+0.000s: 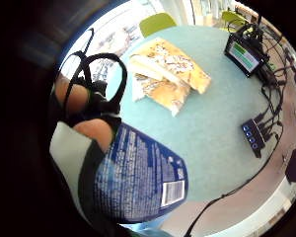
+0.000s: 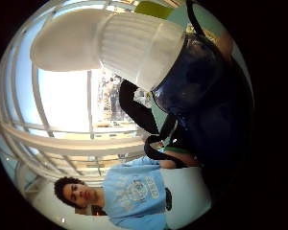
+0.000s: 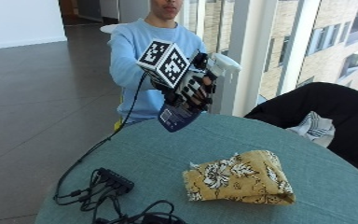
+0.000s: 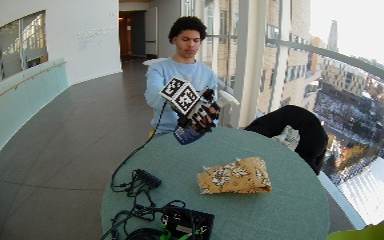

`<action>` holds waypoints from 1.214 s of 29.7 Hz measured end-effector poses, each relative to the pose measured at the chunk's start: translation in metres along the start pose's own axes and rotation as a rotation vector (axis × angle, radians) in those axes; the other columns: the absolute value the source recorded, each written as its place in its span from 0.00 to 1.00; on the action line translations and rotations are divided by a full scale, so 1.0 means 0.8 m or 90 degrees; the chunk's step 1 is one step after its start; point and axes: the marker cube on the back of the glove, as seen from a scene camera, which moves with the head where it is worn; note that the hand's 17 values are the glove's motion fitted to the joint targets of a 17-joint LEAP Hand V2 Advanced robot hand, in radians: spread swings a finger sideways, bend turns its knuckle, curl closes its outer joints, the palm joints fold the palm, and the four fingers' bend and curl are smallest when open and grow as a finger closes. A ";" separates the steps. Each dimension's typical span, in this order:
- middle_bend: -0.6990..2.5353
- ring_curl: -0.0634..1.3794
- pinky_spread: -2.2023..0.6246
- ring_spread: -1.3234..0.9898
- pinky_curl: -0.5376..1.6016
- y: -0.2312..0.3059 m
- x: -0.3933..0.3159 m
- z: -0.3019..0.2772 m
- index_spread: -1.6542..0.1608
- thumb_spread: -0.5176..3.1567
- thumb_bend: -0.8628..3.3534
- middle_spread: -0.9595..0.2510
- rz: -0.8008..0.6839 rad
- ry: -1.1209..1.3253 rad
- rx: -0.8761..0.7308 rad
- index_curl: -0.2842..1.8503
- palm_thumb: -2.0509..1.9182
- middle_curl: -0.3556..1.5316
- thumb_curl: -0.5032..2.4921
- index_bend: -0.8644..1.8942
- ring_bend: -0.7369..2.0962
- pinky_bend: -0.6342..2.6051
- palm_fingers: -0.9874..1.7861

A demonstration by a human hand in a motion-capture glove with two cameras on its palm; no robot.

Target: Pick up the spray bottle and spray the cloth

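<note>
Spray bottle (image 3: 180, 114), dark blue with a white trigger head (image 3: 223, 64), sits in the upper middle of the outside view, lifted clear of the round teal surface (image 3: 167, 154) and tilted so its base points down toward the near edge. The gloved right hand (image 3: 190, 88) has its grip closed around the bottle's body, fingers (image 3: 194, 91) curled across the front. In the little-finger palm view the bottle's back label with a barcode (image 1: 171, 192) fills the lower part of the frame, close to the palm. In the thumb-side palm view the ribbed white collar (image 2: 139, 45) and the blue shoulder of the bottle crowd the upper half. The cloth (image 3: 240, 178), yellow with a white floral print and folded into a thick wedge, lies on the surface at the lower right of the outside view, well apart from the bottle. A black hub with cables (image 3: 113, 182) rests at the lower left of the frame. A dark garment (image 3: 328, 109) hangs over a chair at the right edge, beside the surface. In the wide outside view a small monitor (image 4: 189, 223) stands at the bottom of the frame.
</note>
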 end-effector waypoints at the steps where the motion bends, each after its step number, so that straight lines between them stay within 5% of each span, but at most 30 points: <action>1: 0.31 0.31 0.82 0.57 0.43 0.000 -0.010 0.005 0.79 0.33 0.20 0.73 -0.017 -0.015 0.007 0.28 0.73 0.43 0.39 0.36 0.44 0.29 0.76; 17: 0.31 0.31 0.82 0.57 0.42 0.001 -0.154 0.168 0.79 0.33 0.20 0.73 -0.266 -0.204 0.076 0.28 0.73 0.44 0.39 0.36 0.43 0.28 0.75; 36: 0.31 0.31 0.83 0.56 0.42 -0.013 -0.152 0.280 0.78 0.34 0.20 0.73 -0.276 -0.285 0.081 0.29 0.74 0.44 0.39 0.36 0.41 0.27 0.75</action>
